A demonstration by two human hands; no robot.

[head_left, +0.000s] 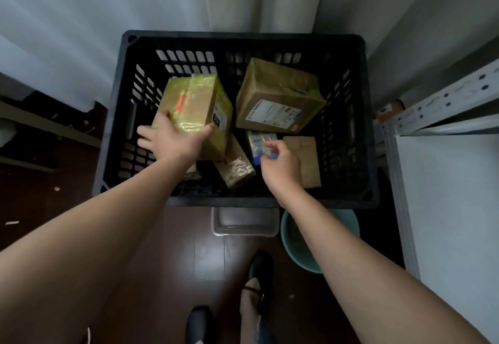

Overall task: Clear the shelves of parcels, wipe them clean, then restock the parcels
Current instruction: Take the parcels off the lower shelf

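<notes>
A black slatted crate (359, 54) stands on the floor and holds several parcels. My left hand (172, 141) grips a tall cardboard box wrapped in yellow-green tape (197, 103) at the crate's left, thumb on its right face. My right hand (280, 165) reaches into the crate with fingers curled and pinches the near edge of a small blue-and-white packet (260, 141). A larger brown box with a white label (278, 95) lies tilted at the back right. A small taped brown parcel (236, 166) and a flat brown envelope (306, 154) lie on the crate floor.
A white metal shelf (442, 208) with a perforated upright stands at the right. A teal bucket (294, 243) and a clear plastic lid (244, 222) sit on the dark wood floor just in front of the crate. White curtains hang behind. My feet are below.
</notes>
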